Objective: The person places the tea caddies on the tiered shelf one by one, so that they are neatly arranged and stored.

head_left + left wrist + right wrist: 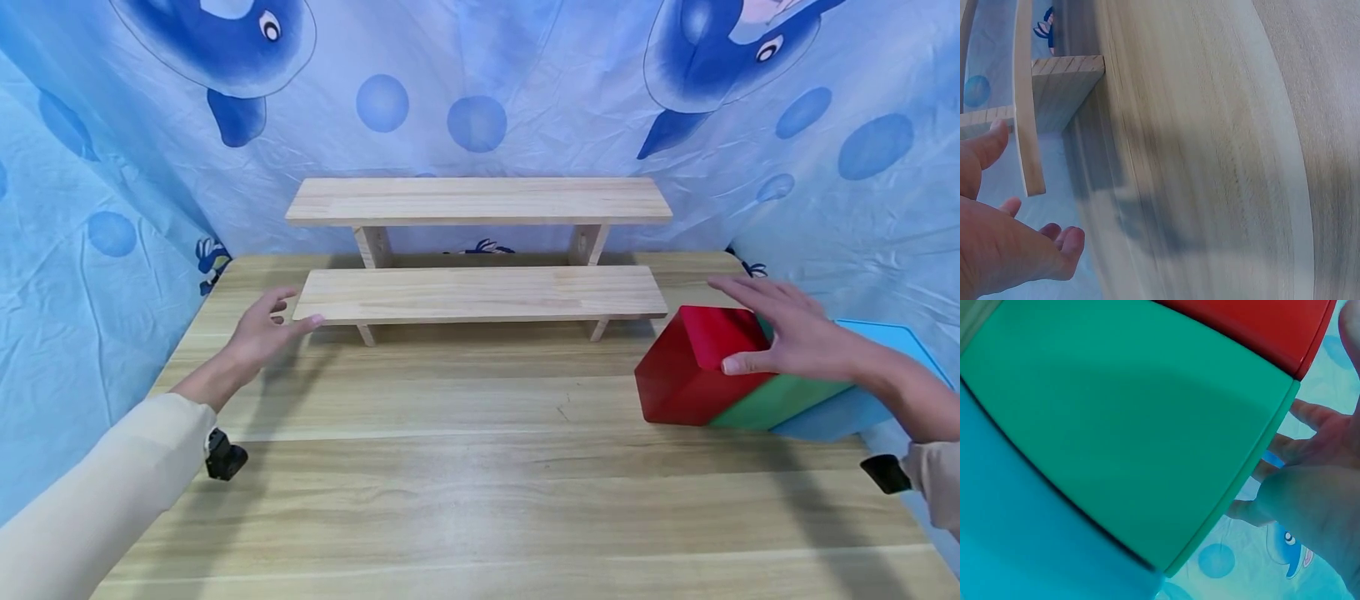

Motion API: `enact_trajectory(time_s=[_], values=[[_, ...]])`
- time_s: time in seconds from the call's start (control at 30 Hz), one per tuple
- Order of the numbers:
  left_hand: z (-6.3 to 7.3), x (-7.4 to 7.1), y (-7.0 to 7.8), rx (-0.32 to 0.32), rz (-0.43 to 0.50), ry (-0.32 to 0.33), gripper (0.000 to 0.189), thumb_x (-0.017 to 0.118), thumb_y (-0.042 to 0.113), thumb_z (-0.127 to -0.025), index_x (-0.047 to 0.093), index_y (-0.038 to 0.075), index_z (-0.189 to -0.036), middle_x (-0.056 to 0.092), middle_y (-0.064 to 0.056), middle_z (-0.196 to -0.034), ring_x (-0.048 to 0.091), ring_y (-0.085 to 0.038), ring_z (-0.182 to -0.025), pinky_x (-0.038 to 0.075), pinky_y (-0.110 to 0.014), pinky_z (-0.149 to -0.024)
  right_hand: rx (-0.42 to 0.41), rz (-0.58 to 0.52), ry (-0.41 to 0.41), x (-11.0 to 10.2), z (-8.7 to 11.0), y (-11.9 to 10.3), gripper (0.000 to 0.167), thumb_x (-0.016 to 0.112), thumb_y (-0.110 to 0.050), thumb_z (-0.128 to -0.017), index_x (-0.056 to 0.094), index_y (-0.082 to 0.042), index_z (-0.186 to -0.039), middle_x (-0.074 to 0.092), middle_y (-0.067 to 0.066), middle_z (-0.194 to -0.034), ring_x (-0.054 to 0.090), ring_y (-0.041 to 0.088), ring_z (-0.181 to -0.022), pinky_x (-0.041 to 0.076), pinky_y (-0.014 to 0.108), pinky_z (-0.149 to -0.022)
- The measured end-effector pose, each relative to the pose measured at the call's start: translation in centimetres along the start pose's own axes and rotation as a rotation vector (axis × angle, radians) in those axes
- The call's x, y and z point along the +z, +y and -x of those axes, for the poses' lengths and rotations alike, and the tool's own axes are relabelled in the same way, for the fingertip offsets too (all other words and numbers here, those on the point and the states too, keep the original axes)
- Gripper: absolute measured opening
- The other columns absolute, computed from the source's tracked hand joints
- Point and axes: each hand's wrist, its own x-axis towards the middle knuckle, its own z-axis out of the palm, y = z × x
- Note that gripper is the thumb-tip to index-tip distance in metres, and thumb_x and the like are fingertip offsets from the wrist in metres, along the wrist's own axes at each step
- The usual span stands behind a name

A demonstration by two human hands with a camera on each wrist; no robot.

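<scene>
At the left end of a two-tier wooden stand, my left hand (258,337) hovers with its fingers loosely bent and holds nothing. Its thumb overlaps the front corner of the lower board (480,295) in the head view, while the left wrist view shows the hand (1013,256) beside that board's end. My right hand (798,333) is spread over a row of three bins: red (675,379), green (783,398) and blue (828,417). In the right wrist view its fingers (1310,415) reach past the rim of the green bin (1147,425). Nothing shows in its grasp.
The stand's upper board (480,202) sits higher and farther back. A light wooden table (450,492) carries the stand and bins. Blue cloth (420,50) with whale prints hangs behind and along both sides. Each wrist wears a small black device (225,455).
</scene>
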Motion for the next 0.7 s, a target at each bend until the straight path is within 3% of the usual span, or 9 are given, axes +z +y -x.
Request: enact_trajectory(time_s=[0.43, 0.7], values=[[-0.38, 0.66, 0.08, -0.01, 0.047, -0.017, 0.082, 0.063, 0.039, -0.093, 0.018, 0.006, -0.153, 0.013, -0.027, -0.156, 0.022, -0.052, -0.136, 0.027, -0.063, -0.107, -0.132, -0.022, -0.012, 0.53, 0.53, 1.06, 0.111, 0.093, -0.027, -0.054, 0.035, -0.003, -0.146, 0.032, 0.026, -0.141, 0.029, 0.047, -0.119, 0.039, 0.062, -0.075], [-0.5, 0.88, 0.12, -0.029, 0.046, -0.036, 0.082, 0.058, 0.041, -0.095, 0.012, 0.008, -0.155, 0.008, -0.028, -0.157, 0.019, -0.052, -0.137, 0.025, -0.063, -0.108, -0.139, 0.009, 0.001, 0.77, 0.43, 0.77, 0.109, 0.094, -0.028, -0.053, 0.037, -0.001, -0.142, 0.034, 0.024, -0.139, 0.032, 0.045, -0.117, 0.042, 0.059, -0.072]])
